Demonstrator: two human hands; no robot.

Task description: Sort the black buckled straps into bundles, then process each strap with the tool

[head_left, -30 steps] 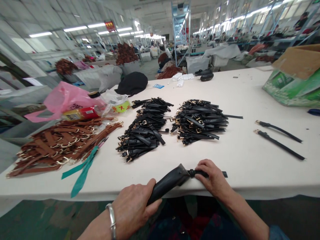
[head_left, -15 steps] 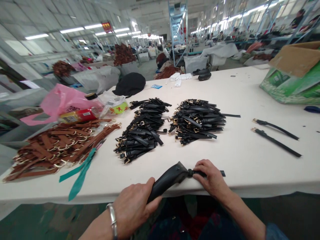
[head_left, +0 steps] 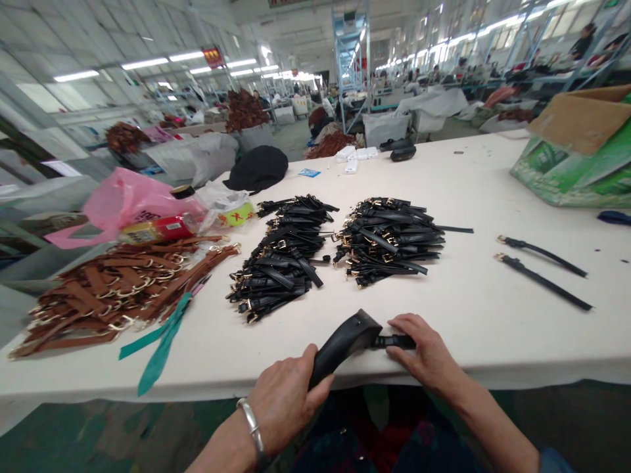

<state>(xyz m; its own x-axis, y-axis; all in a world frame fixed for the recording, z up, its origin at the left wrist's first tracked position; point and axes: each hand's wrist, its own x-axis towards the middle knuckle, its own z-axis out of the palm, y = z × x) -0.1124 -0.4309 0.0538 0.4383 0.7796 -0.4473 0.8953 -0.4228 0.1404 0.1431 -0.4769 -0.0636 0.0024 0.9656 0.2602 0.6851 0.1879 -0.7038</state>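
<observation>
My left hand [head_left: 290, 394], a silver bangle on its wrist, is closed around the narrow end of a curved black leather-looking piece [head_left: 342, 345]. Its wider, flared far end has a small dot on it and points up to the right. A short black strap [head_left: 393, 341] meets that flared end; how they join is hidden. My right hand [head_left: 426, 348] grips the strap between thumb and fingers. Beyond my hands lie two piles of black buckle straps, a left pile [head_left: 280, 256] and a right pile [head_left: 392, 240], with gold-coloured buckles.
Two single buckle straps [head_left: 545, 282] lie to the right. At left are brown straps [head_left: 93, 289] with metal rings, teal-handled scissors [head_left: 165, 348] and a pink bag [head_left: 121, 203]. A black cap [head_left: 259, 167] and a green box [head_left: 566, 164] stand farther back on the white table [head_left: 473, 328].
My left hand and the black piece have shifted right and slightly up. My right hand has moved slightly right; the strap's free end no longer shows beyond it.
</observation>
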